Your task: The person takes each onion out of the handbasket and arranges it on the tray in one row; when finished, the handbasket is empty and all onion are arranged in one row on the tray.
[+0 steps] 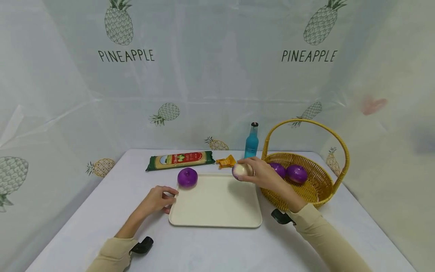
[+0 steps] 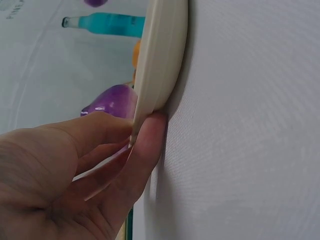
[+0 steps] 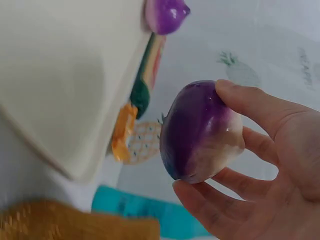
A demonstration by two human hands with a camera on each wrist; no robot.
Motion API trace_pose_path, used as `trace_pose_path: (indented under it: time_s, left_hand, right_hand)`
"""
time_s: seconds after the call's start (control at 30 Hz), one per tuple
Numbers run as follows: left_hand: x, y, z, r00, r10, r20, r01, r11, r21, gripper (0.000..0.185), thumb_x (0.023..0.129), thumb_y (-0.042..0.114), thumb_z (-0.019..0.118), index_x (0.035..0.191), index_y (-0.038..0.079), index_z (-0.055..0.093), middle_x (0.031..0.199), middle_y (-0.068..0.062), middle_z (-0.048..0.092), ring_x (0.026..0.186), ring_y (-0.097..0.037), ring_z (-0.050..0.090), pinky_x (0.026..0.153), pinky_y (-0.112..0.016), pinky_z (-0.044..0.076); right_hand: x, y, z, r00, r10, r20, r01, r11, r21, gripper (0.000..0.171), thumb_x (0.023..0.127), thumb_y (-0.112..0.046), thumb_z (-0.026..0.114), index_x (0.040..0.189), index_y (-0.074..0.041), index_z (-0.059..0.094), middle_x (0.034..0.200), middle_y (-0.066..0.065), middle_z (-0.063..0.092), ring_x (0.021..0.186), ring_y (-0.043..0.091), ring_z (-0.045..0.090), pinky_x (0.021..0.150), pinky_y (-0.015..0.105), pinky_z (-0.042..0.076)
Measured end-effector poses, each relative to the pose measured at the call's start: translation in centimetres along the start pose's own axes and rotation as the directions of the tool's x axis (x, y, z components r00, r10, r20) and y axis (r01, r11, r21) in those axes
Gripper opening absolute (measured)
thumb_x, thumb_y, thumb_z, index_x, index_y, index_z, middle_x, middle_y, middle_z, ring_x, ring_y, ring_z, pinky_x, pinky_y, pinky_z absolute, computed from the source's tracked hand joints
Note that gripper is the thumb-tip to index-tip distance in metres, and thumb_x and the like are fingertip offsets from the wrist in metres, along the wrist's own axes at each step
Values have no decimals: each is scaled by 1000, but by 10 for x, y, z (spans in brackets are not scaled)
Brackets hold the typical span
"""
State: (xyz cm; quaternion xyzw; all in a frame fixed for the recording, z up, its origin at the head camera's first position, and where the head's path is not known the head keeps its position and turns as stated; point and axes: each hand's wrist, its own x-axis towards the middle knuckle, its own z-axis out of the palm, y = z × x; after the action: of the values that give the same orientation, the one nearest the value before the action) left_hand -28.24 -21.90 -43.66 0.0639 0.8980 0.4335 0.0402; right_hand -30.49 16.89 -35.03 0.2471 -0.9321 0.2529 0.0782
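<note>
Gripping a purple-and-white onion [image 1: 242, 170] between curled fingers and thumb, the right hand [image 1: 263, 174] holds it in the air over the far right corner of the cream tray [image 1: 217, 211], just beside the wicker basket [image 1: 317, 190] where two more purple onions [image 1: 296, 173] lie. The left hand [image 1: 157, 199] pinches the tray's left edge near its far corner, thumb on the rim and fingers tucked beneath, close to another purple onion [image 1: 187, 177] sitting on the tray's far left corner. Behind the tray lie a pasta packet [image 1: 180, 159] and an orange wrapper [image 1: 225, 161], with a blue bottle [image 1: 252, 141] standing upright.
</note>
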Motion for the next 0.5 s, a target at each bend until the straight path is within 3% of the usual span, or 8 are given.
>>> trace_pose_path:
  time_s: [0.3,0.5]
  left_hand:
    - [0,0,2,1000,3,-3,-3,1000,2,25,83,1,69,108,3,72,86,-9,72,64,-14,64,51,-29,59]
    - [0,0,1,1000,-2,-5,2,1000,0,25,83,0,69,108,3,72,87,-10,72,64,-15,64,52,-30,59]
  right_hand:
    - [30,-13,37,1000,-14,25,13,1000,18,53,84,-39,76,132,-20,61,130,15,59,114,31,57,89,49,55]
    - [46,-20,60,998,-41,48,39,999,27,52,84,-34,77,131,-18,61,135,13,59,124,31,54,95,51,53]
